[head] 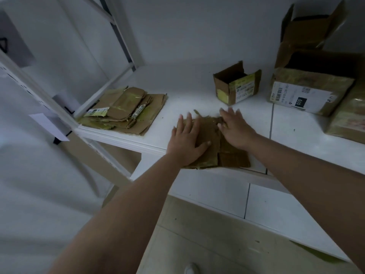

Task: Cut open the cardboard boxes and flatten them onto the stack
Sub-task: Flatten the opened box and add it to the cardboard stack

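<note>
A flattened brown cardboard box (215,147) lies on the white platform (189,99), near its front edge. My left hand (186,141) presses flat on its left half, fingers spread. On the far right part of the same cardboard rests my right hand (235,127), fingers straight. The stack of flattened cardboard (124,111) lies to the left, against a white frame. A small open box (237,84) with a label stands behind the hands. No cutting tool is in view.
Larger open boxes (310,89) with shipping labels stand at the right, one behind the other. A white metal shelf frame (65,113) runs down the left side. Below the platform are white tiles and a beige floor (207,244).
</note>
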A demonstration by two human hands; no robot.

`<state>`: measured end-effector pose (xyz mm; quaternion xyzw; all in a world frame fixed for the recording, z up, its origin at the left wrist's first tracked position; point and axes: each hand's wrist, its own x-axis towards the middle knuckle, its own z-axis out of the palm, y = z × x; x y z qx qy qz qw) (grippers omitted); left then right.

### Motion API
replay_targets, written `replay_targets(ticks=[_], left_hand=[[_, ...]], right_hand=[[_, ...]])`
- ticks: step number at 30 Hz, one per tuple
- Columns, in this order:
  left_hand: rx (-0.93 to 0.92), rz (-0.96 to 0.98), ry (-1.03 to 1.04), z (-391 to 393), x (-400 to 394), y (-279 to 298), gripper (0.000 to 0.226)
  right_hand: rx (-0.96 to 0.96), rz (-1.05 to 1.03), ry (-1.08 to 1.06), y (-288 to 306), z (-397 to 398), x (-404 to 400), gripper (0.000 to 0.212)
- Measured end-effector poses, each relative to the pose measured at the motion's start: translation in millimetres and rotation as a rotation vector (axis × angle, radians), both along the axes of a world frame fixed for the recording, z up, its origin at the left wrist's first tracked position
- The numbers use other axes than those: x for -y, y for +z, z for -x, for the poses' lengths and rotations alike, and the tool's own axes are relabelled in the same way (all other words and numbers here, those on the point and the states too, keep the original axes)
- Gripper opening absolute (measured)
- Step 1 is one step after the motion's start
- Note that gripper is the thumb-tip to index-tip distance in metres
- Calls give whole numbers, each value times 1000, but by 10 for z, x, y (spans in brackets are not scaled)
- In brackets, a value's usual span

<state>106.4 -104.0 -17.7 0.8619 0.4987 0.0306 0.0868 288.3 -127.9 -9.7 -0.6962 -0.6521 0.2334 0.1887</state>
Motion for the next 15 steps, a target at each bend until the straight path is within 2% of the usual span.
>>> replay_targets(ticks=[4,8,10,12,15], left_hand=[[243,-115,247,33,252,46,83],[240,-75,476,111,397,105,79],[236,15,555,106,466,119,82],[270,110,609,84,524,131,83],[334,129,621,118,554,180,87]], right_hand=[[83,-9,-162,-28,-146,186,55],[0,82,-202,-67,-110,336,49],[-33,66,-175,-68,-19,375,50],[-66,30,-184,-53,56,381,49],[-142,-8,-258,33,132,330,42]])
